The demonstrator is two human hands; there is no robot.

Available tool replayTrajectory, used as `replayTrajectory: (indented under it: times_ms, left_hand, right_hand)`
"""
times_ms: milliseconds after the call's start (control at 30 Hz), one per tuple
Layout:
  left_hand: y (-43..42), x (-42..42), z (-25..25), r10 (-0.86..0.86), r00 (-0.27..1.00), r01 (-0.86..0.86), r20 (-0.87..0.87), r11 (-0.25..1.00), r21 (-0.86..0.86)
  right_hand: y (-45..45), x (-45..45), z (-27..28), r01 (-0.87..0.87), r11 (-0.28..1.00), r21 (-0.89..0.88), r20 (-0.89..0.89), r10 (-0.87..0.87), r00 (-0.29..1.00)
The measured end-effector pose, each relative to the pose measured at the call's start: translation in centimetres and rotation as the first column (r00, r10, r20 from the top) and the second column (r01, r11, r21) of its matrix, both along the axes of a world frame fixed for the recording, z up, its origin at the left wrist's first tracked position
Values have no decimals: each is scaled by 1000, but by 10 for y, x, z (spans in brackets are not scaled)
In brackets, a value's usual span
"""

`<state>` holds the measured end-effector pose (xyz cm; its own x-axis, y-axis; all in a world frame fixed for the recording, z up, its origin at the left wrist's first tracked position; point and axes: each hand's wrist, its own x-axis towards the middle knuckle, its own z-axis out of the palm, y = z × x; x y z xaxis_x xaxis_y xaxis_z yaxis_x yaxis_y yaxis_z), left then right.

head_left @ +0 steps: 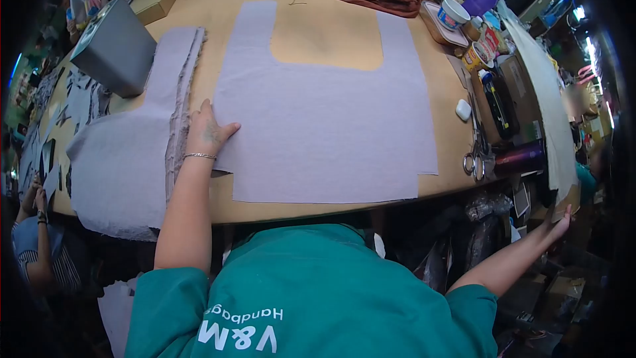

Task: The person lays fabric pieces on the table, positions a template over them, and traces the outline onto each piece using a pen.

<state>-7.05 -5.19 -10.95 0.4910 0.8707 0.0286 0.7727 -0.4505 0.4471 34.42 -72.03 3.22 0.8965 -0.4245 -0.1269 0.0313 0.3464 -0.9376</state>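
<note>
The pale lilac cloth piece (pixel 324 126) lies flat on the worktable (pixel 328 30) directly in front of the person, with its wide body towards them and two strap-like arms running away on either side of a deep rounded notch. The person's left hand (pixel 209 131) is at its left edge, open, the fingers extended away from the body and the thumb spread sideways onto the edge of the cloth. Nearly all of the piece therefore lies to the right of this hand, and its left strap runs forward, roughly in line with the forearm. The left hand is clearly the nearer one. On its other side, just beside it, is the layered cloth (pixel 119 152), its frayed edges running lengthwise away from the person and a grey metal block (pixel 116 46) standing upright at its far part. The right hand (pixel 562 222) is well apart from the cloth piece, stretched out beyond the table's right side near the lower end of a long pale board (pixel 540 79); at this dim, distorted margin, one cannot tell whether it grips anything. Scissors (pixel 476 160) lie between the cloth piece and that board.
</note>
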Motion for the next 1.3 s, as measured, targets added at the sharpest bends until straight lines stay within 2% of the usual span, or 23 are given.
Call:
replayTrajectory:
  times_ms: [67,200,267,333,400,433,467,533,567,633,667,700,767,867,933,1000,1033,1067,1167,1200,1233,1267,1300]
  left_hand:
    - [2,0,3,-17,1000,17,2,997,-81]
    - [-5,-1,2,28,996,-27,82,999,-18]
    - [-9,2,10,76,991,-67,106,994,-83]
    - [-7,2,8,88,994,-82,70,993,-87]
    - [-4,2,5,84,996,-81,30,993,-86]
    - [-3,2,4,74,997,-73,9,994,-83]
    - [-2,2,2,66,998,-67,-14,995,-79]
    - [1,2,-5,-18,999,18,-45,1000,-9]
    - [2,1,-6,-60,996,62,-67,998,25]
    - [0,4,0,-82,992,90,93,993,-81]
    - [0,9,5,-90,980,114,178,985,-128]
    - [-1,15,8,17,935,111,354,934,-340]
    - [-3,26,11,353,736,211,577,690,-692]
    - [6,31,16,467,338,546,817,610,-575]
    - [2,13,55,599,-91,622,795,658,-424]
    - [23,-30,77,414,-358,427,837,870,-248]
    - [63,-76,62,245,-428,525,870,851,18]
    - [89,-119,57,25,-412,323,911,939,120]
    - [93,-311,76,26,-284,832,959,503,233]
    - [65,-343,97,1,-312,586,950,787,192]
    - [38,-377,117,17,-237,194,971,981,30]
    - [11,-409,138,147,-163,-166,976,971,-174]
    - [-18,-437,149,183,-208,-348,961,904,-248]
  right_hand:
    - [3,16,-18,-96,991,90,85,88,993]
    - [-21,50,-36,-270,934,236,260,207,943]
    - [-26,45,-40,-436,840,324,385,304,871]
    - [21,-8,-40,-661,639,394,550,412,726]
    - [74,-59,-55,-196,904,381,464,-4,886]
    - [85,-70,-65,71,933,353,427,-228,875]
    - [70,-76,-104,370,922,-113,499,-269,824]
    - [88,-100,-144,450,755,-477,460,-222,860]
    - [137,-114,-142,334,811,-480,462,-90,882]
    - [237,-141,-138,70,875,-479,440,170,882]
    - [268,-147,-125,-10,750,-661,389,354,851]
    - [282,-128,-135,-140,698,-702,286,456,843]
    - [328,-110,-123,-178,523,-833,145,519,843]
    - [369,-52,-155,-218,144,-965,-94,589,803]
    - [383,-36,-175,-159,4,-987,-144,395,907]
    - [381,-34,-182,-171,87,-981,-115,442,889]
    - [381,-41,-178,-157,24,-987,-133,413,901]
    - [379,-47,-175,-106,61,-993,-68,447,892]
    - [369,-26,-187,-40,67,-997,2,542,841]
    - [367,-23,-190,-40,47,-998,-8,548,836]
    - [366,-22,-190,-46,11,-999,-34,534,845]
    - [366,-20,-189,-53,-26,-998,-59,519,853]
    - [364,-17,-192,-38,-59,-998,-63,523,850]
